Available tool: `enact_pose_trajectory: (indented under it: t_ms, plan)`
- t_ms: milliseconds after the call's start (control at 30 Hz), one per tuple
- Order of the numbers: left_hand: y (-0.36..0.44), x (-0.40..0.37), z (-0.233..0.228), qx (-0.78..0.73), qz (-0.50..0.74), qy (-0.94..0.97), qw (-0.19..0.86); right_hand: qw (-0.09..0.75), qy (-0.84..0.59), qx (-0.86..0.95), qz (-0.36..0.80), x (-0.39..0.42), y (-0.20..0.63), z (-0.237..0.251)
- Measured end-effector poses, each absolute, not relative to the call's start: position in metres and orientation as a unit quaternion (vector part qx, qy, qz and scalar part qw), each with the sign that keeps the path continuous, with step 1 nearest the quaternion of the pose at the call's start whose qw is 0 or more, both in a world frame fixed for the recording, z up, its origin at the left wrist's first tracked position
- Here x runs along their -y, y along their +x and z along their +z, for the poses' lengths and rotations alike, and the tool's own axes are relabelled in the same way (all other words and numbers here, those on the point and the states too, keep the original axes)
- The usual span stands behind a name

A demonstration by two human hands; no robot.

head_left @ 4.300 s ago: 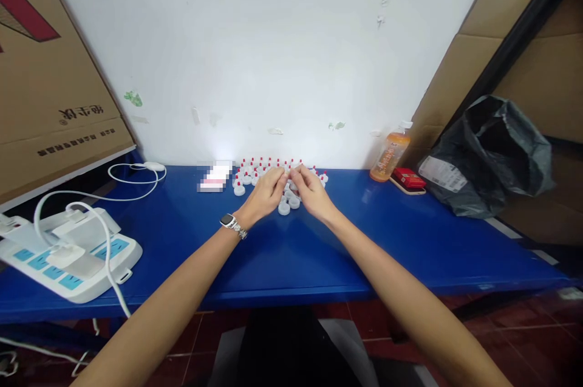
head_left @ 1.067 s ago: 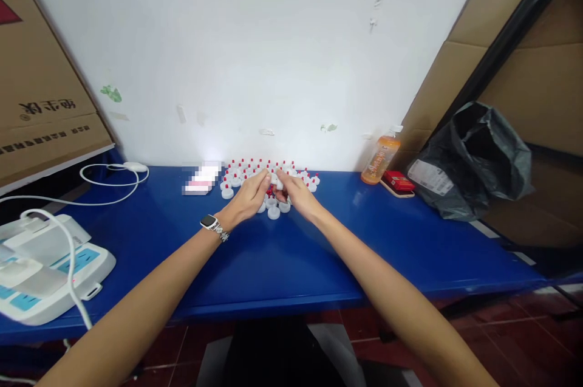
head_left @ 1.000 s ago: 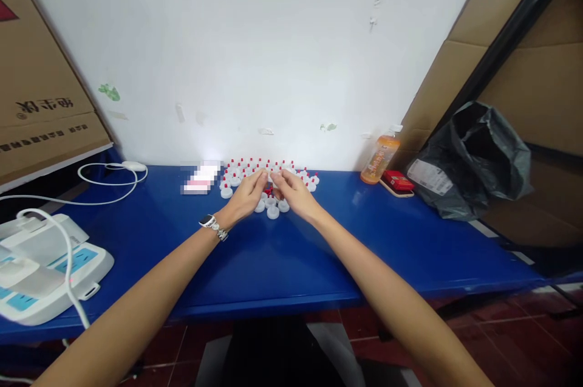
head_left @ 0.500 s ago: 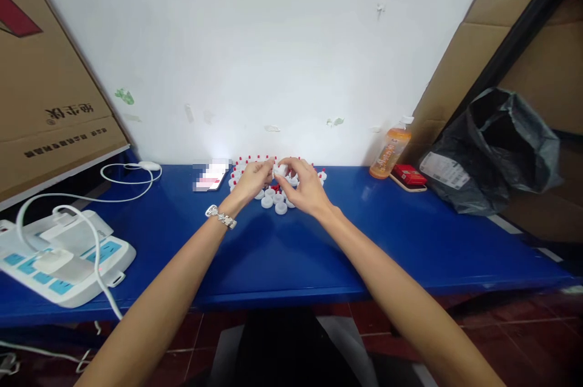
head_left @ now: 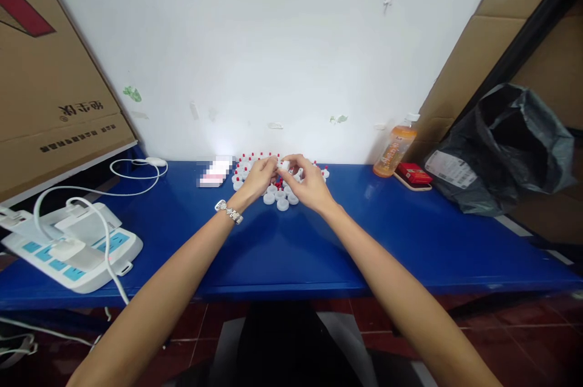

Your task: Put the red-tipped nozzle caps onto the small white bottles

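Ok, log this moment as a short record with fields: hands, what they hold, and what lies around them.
left hand: raised over the caps, fingertips meeting the right hand's at a small white cap
right hand: pinches the same small white cap
caps: white, many with red tips, clustered on the blue table near the wall
left of table: white power strip with cables
right of table: orange bottle, red box, black bag

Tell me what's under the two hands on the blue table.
Under the left hand and right hand, white caps lie on the blue table, some with red tips. The fingers pinch one white cap. Caps directly beneath the palms are covered.
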State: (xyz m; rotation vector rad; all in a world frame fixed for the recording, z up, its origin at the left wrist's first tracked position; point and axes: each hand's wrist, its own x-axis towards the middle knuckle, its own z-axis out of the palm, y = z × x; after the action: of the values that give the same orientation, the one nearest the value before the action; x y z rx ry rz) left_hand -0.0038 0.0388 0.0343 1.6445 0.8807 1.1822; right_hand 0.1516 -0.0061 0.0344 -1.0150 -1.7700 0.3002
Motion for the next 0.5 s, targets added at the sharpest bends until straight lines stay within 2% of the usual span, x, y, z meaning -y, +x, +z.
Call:
enact_pose_trajectory:
  t_ms: [200,300,400,500]
  plan:
    - [0.001,-0.034,0.047,-0.367,0.443,0.567,0.589,0.46,-0.432,0.775,0.043,0.013,0.161,0.045]
    - [-0.013,-0.037,0.056,-0.377,0.434,0.535,0.619,0.502,-0.442,0.743,0.03,0.006,0.177,0.048]
    - [-0.031,-0.047,0.061,-0.411,0.471,0.578,0.524,0.583,-0.469,0.656,0.1,-0.007,0.192,0.046]
    - [-0.034,-0.059,0.055,-0.446,0.441,0.713,0.313,0.599,-0.467,0.621,0.195,-0.018,0.196,0.039]
